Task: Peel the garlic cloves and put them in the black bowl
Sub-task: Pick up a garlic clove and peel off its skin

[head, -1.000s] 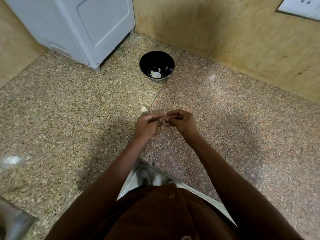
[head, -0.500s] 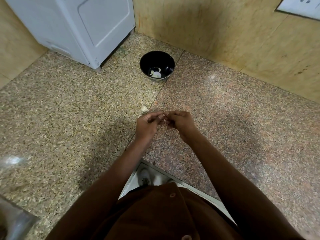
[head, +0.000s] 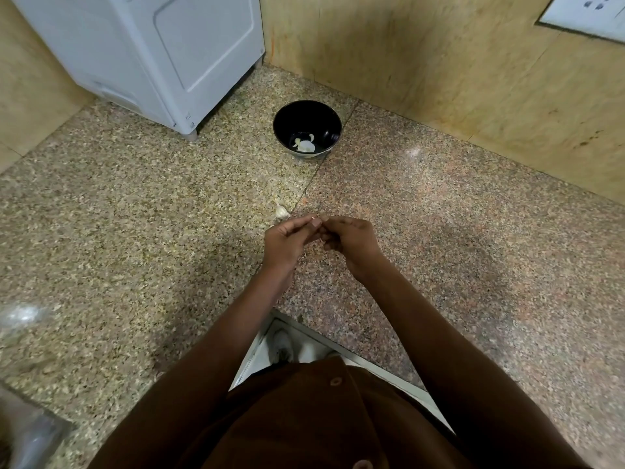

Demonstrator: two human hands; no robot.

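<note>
Both hands pinched together over the counter, clove barely showing.

My left hand (head: 287, 240) and right hand (head: 350, 236) meet fingertip to fingertip, each grip curled onto a garlic clove (head: 315, 219) I can hardly make out. Loose garlic (head: 280, 211) lies just beyond them. The black bowl (head: 307, 128), pale pieces inside, sits near the speckled counter's back corner, beside a white appliance (head: 162, 52).

1. Even, moderately bright indoor light.
2. Glare patches shine on the polished granite counter (head: 439, 204).
3. Soft shadows spread beside the arms.
4. Wide-angle bending curves the edges; the lower-left corner is blurred.
</note>
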